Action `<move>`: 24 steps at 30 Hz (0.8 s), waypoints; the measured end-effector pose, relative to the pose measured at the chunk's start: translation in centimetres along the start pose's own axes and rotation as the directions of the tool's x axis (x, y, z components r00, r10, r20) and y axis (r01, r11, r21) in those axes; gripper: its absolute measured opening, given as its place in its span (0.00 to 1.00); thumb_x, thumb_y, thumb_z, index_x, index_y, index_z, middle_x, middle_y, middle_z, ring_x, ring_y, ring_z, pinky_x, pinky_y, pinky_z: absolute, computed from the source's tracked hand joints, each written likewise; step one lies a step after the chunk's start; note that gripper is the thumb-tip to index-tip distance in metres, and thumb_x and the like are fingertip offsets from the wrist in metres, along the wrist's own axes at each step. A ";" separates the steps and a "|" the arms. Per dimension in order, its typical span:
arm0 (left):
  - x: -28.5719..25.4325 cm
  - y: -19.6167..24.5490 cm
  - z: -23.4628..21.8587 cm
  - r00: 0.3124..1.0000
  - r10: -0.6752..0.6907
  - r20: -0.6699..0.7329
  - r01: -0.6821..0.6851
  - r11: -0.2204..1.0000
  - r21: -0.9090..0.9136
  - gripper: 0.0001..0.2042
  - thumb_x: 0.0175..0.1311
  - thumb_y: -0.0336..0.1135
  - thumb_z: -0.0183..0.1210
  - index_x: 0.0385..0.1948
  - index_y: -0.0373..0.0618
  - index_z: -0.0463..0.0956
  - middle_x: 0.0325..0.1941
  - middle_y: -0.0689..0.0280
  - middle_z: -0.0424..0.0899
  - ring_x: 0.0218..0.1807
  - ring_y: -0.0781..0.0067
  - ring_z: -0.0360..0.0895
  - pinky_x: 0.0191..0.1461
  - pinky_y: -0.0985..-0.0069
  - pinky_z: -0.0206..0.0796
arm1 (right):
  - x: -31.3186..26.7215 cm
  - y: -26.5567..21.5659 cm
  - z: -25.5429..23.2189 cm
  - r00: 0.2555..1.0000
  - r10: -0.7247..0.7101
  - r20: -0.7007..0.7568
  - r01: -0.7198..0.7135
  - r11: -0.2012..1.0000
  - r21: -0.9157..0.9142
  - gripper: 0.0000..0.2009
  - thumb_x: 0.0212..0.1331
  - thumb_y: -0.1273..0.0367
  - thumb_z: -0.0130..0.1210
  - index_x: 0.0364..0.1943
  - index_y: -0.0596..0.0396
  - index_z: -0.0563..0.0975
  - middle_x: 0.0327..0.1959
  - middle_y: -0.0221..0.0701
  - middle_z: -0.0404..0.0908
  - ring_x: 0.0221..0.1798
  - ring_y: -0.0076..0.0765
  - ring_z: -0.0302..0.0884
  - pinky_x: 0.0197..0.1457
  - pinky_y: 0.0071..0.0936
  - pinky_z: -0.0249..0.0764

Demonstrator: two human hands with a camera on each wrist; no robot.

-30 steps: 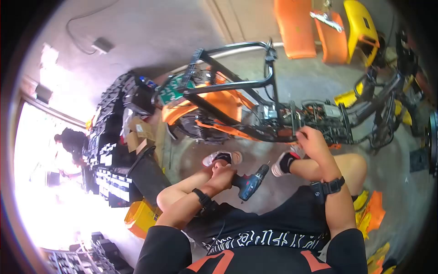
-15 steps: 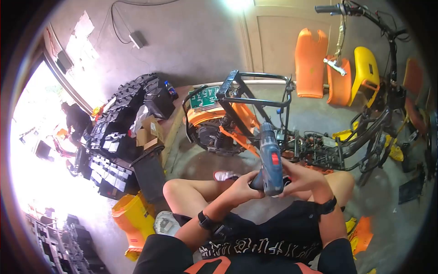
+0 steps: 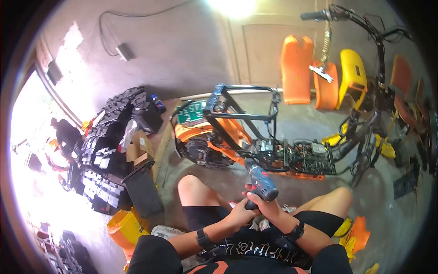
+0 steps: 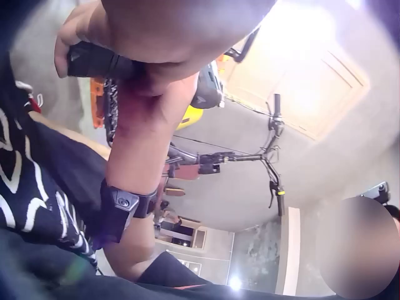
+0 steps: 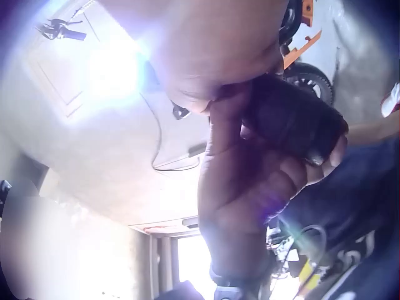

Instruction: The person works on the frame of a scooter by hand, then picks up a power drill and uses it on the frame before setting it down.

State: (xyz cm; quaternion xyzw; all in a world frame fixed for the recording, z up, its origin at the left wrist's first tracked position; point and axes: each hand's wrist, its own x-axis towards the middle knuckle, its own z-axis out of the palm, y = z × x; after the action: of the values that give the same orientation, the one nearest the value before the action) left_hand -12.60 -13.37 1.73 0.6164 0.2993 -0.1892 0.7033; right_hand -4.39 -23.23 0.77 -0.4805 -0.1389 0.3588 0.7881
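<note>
A blue-and-black cordless drill (image 3: 262, 182) with a red mark on its body is held out over the lap, chuck toward the motorbike frame. My left hand (image 3: 241, 214) grips the lower handle; in the right wrist view its fingers curl round the dark handle base (image 5: 297, 122). My right hand (image 3: 270, 209) holds the drill just under the body, its fingertips showing on the far side of the handle. The two hands overlap there, and much of the handle is hidden. Beyond the chuck stands a stripped black motorbike frame (image 3: 246, 116) with an orange rear fender (image 3: 214, 130).
Black battery-like boxes (image 3: 107, 150) are stacked on the left, beside an open cardboard box (image 3: 140, 148). A yellow bin-like part (image 3: 125, 228) stands near my left side. Orange panels (image 3: 296, 68) and a yellow panel (image 3: 353, 75) lean on the back wall. Another person (image 3: 66, 137) is by the bright doorway.
The drill, first in my left hand alone while my right hand was at the frame, came up between both hands. It has since lowered and turned toward the frame, with my right hand gripping it too.
</note>
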 end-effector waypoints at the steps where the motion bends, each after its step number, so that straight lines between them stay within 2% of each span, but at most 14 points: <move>1: 1.0 -1.3 0.6 1.000 -0.020 0.023 0.020 1.000 0.011 0.23 0.53 0.29 0.60 0.52 0.42 0.65 0.41 0.64 0.77 0.43 0.71 0.75 0.40 0.73 0.71 | -0.2 1.1 -1.2 1.000 0.004 -0.031 -0.003 1.000 0.008 0.22 0.54 0.72 0.57 0.53 0.61 0.65 0.46 0.34 0.74 0.47 0.30 0.75 0.51 0.28 0.71; 3: 3.1 -3.7 1.8 0.989 -0.142 0.050 0.148 0.979 -0.141 0.22 0.54 0.30 0.60 0.51 0.45 0.65 0.42 0.64 0.75 0.43 0.71 0.75 0.39 0.71 0.71 | -0.3 4.3 -4.3 0.995 0.079 -0.066 -0.088 0.985 -0.149 0.23 0.54 0.69 0.57 0.54 0.62 0.66 0.48 0.36 0.74 0.46 0.31 0.75 0.50 0.28 0.71; 4: 3.0 -3.1 2.6 0.983 -0.163 0.089 0.174 0.975 -0.141 0.25 0.54 0.32 0.60 0.55 0.48 0.63 0.43 0.62 0.76 0.38 0.71 0.77 0.36 0.78 0.70 | 0.0 6.6 -6.4 0.996 0.004 -0.087 -0.031 0.952 -0.305 0.23 0.52 0.67 0.58 0.51 0.62 0.69 0.46 0.36 0.76 0.45 0.32 0.75 0.48 0.28 0.70; 7: 8.3 -7.8 3.1 0.976 -0.082 0.201 0.124 0.970 -0.209 0.23 0.55 0.29 0.58 0.54 0.45 0.64 0.45 0.61 0.76 0.42 0.69 0.76 0.42 0.74 0.70 | 0.1 8.4 -9.8 0.989 0.071 -0.131 -0.127 0.864 -0.487 0.24 0.52 0.72 0.57 0.54 0.62 0.66 0.46 0.37 0.75 0.46 0.30 0.76 0.49 0.27 0.71; 8: 9.0 -7.8 3.6 0.975 -0.039 0.220 0.095 0.963 -0.252 0.21 0.55 0.27 0.58 0.52 0.40 0.66 0.45 0.62 0.76 0.44 0.68 0.76 0.42 0.72 0.71 | 0.2 8.2 -10.3 0.976 0.133 -0.172 -0.193 0.898 -0.396 0.20 0.49 0.65 0.59 0.44 0.63 0.72 0.39 0.37 0.78 0.43 0.32 0.75 0.45 0.28 0.71; 9: 9.6 -7.8 3.6 0.972 -0.060 0.228 0.115 0.965 -0.234 0.21 0.55 0.27 0.58 0.52 0.40 0.66 0.45 0.62 0.76 0.44 0.68 0.76 0.42 0.72 0.71 | 0.4 8.2 -10.8 0.972 0.137 -0.190 -0.201 0.904 -0.377 0.20 0.49 0.65 0.59 0.44 0.63 0.72 0.39 0.37 0.78 0.43 0.32 0.75 0.45 0.28 0.71; 11: 11.2 -8.2 3.6 0.944 -0.020 0.329 0.154 0.909 -0.388 0.20 0.53 0.26 0.59 0.50 0.37 0.67 0.46 0.62 0.76 0.45 0.70 0.75 0.45 0.73 0.70 | 0.9 8.7 -12.0 0.994 -0.003 -0.108 -0.044 0.901 -0.432 0.20 0.49 0.67 0.59 0.45 0.62 0.71 0.39 0.37 0.76 0.42 0.30 0.75 0.44 0.28 0.71; 12: 13.4 -9.8 3.0 0.946 0.056 0.319 0.051 0.947 -0.318 0.19 0.52 0.25 0.59 0.48 0.37 0.69 0.46 0.63 0.76 0.46 0.72 0.74 0.49 0.76 0.67 | 1.2 9.2 -12.0 0.993 0.032 -0.114 -0.058 0.971 -0.232 0.23 0.47 0.69 0.61 0.48 0.61 0.68 0.41 0.37 0.74 0.40 0.29 0.74 0.45 0.28 0.71; 15: 14.8 -10.1 2.5 0.959 0.137 0.249 -0.089 0.977 -0.196 0.17 0.51 0.24 0.59 0.45 0.40 0.71 0.39 0.68 0.76 0.42 0.76 0.74 0.46 0.78 0.67 | 2.0 9.7 -12.8 0.996 -0.018 -0.088 -0.012 0.945 -0.326 0.24 0.51 0.71 0.60 0.51 0.61 0.64 0.40 0.32 0.74 0.44 0.27 0.75 0.47 0.28 0.73; 17: 16.5 -11.9 1.7 0.909 0.025 0.416 0.058 0.981 -0.185 0.17 0.51 0.24 0.60 0.44 0.42 0.72 0.38 0.69 0.77 0.40 0.77 0.74 0.43 0.78 0.67 | 1.7 10.8 -13.3 0.995 -0.015 -0.101 -0.033 0.888 -0.459 0.26 0.48 0.70 0.62 0.51 0.59 0.63 0.40 0.32 0.72 0.41 0.28 0.74 0.45 0.28 0.72; 19: 17.1 -13.7 2.5 0.920 0.001 0.393 0.092 0.972 -0.219 0.17 0.50 0.25 0.61 0.44 0.43 0.72 0.39 0.69 0.77 0.40 0.76 0.75 0.41 0.79 0.68 | 1.9 11.8 -14.3 0.990 -0.047 -0.134 -0.040 0.810 -0.585 0.28 0.45 0.69 0.63 0.51 0.58 0.63 0.40 0.33 0.71 0.40 0.29 0.73 0.45 0.28 0.71; 20: 17.0 -13.7 2.8 0.921 0.003 0.390 0.062 0.986 -0.154 0.18 0.51 0.25 0.61 0.45 0.44 0.72 0.41 0.67 0.78 0.41 0.73 0.76 0.43 0.75 0.69 | 1.8 11.6 -14.2 0.994 -0.052 -0.096 -0.009 0.839 -0.544 0.35 0.41 0.67 0.63 0.57 0.54 0.58 0.42 0.42 0.72 0.45 0.43 0.73 0.50 0.35 0.69; 21: 16.2 -12.8 3.1 0.922 0.000 0.387 0.035 0.996 -0.084 0.18 0.52 0.26 0.61 0.47 0.44 0.71 0.43 0.66 0.78 0.43 0.70 0.77 0.45 0.71 0.71 | 1.7 12.0 -14.3 0.993 -0.047 -0.104 -0.016 0.842 -0.540 0.35 0.41 0.67 0.63 0.57 0.54 0.58 0.42 0.42 0.72 0.45 0.43 0.73 0.50 0.35 0.69; 24: 16.3 -11.9 3.2 0.911 -0.183 0.371 0.209 0.978 -0.029 0.19 0.51 0.27 0.62 0.47 0.43 0.70 0.44 0.63 0.77 0.45 0.70 0.75 0.44 0.69 0.71 | 2.3 13.8 -14.6 0.992 -0.048 -0.114 -0.033 0.787 -0.616 0.38 0.41 0.66 0.63 0.59 0.55 0.55 0.48 0.46 0.70 0.49 0.50 0.72 0.53 0.37 0.67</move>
State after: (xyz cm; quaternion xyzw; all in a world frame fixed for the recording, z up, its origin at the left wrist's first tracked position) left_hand -7.35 -16.79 -17.75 0.5128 0.2298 -0.3599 0.7448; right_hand -0.52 -27.36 -18.65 -0.7320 -0.2015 0.2602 0.5965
